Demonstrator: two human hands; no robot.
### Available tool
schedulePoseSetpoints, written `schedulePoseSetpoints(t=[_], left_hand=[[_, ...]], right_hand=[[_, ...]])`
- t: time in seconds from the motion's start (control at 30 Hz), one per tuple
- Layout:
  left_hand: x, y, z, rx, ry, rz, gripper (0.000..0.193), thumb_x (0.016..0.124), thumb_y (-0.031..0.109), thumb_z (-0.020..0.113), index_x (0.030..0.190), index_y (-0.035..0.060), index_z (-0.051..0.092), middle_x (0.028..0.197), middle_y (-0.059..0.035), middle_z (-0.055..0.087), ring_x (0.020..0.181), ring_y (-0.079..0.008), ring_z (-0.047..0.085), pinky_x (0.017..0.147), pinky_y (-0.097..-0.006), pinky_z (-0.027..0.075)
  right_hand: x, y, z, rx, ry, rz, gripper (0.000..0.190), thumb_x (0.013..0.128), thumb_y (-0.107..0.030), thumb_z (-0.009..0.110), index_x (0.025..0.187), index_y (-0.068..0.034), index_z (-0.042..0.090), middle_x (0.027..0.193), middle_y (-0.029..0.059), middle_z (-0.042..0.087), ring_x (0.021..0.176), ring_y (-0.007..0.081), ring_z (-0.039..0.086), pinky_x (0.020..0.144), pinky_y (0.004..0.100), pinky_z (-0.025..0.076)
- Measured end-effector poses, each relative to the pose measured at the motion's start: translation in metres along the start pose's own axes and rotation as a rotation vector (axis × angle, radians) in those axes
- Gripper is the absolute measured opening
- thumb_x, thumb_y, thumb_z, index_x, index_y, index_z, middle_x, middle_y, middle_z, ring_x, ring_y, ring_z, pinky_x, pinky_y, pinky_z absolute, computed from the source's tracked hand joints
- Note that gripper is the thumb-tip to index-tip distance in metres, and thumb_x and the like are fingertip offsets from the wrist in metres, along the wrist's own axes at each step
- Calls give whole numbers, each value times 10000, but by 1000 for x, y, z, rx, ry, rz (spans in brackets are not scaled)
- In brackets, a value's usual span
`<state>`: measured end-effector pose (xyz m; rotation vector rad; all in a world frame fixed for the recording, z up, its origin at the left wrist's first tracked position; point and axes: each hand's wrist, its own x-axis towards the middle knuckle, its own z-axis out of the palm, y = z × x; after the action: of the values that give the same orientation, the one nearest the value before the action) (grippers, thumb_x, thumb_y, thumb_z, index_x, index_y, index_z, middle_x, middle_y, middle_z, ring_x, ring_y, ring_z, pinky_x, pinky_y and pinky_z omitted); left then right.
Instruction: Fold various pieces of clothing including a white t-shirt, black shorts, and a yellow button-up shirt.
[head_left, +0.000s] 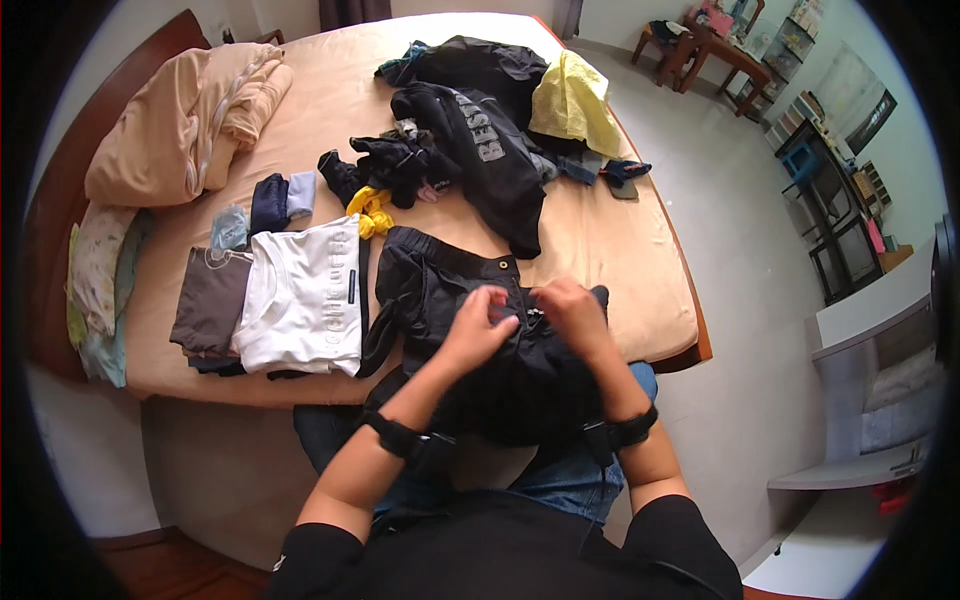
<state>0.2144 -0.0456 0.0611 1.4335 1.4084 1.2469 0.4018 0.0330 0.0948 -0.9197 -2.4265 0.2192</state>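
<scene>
Black trousers or shorts (442, 292) lie over the bed's near edge and my lap, their waistband button at the top and the fly partly open. My left hand (480, 322) is above the left part of the fly, fingers curled and apart, with nothing seen in it. At the right of the fly, my right hand (568, 311) has its fingertips bent at the waistband; whether they pinch the cloth I cannot tell. A folded white T-shirt (300, 296) tops a stack left of the trousers, beside a folded dark brown garment (214, 300).
Beyond the trousers lie a black printed garment (480, 142), a yellow cloth (574, 105), a bright yellow item (369, 212) and crumpled dark clothes (397, 161). Small folded pieces (270, 202) sit behind the stack. A peach blanket (157, 135) is bunched near the headboard (56, 225).
</scene>
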Motion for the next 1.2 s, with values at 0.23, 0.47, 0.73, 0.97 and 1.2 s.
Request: schedulePoseSetpoints(t=[0.23, 0.47, 0.73, 0.97, 1.2], left_hand=[[-32, -23, 60, 585, 105, -103, 367, 674, 287, 790, 718, 35, 528, 766, -132, 597, 772, -316, 608, 684, -426, 493], [-36, -32, 71, 781, 213, -145, 355, 660, 283, 794, 787, 50, 558, 879, -129, 592, 897, -323, 589, 743, -441, 493], [-37, -41, 57, 463, 173, 18, 308, 755, 248, 746, 706, 20, 544, 707, -141, 564, 698, -306, 587, 629, -395, 455], [-56, 14, 36, 332, 189, 77, 261, 830, 205, 656, 752, -2, 517, 730, -195, 580, 721, -376, 584, 649, -436, 450], [-76, 61, 15, 325, 174, 241, 233, 848, 165, 628, 752, 3, 491, 695, -183, 535, 682, -365, 554, 628, -426, 434]], right_hand=[[-45, -7, 43, 19, -222, 268, 200, 730, -218, 743, 857, -65, 726, 846, 126, 638, 800, 310, 643, 731, 387, 524], [-54, -14, 46, -20, -214, 286, 181, 749, -229, 730, 842, -74, 734, 823, 111, 645, 768, 299, 646, 701, 388, 523], [-56, -6, 62, -163, -150, 154, 122, 793, -129, 606, 732, -36, 656, 799, 153, 636, 742, 306, 653, 681, 403, 535], [-38, -34, 47, -467, -107, 12, 85, 809, -100, 560, 785, -36, 611, 793, 122, 621, 708, 226, 671, 626, 317, 561], [16, -27, 10, -617, 111, -169, 51, 809, -91, 542, 811, -63, 584, 824, 83, 561, 734, 177, 629, 628, 265, 541]])
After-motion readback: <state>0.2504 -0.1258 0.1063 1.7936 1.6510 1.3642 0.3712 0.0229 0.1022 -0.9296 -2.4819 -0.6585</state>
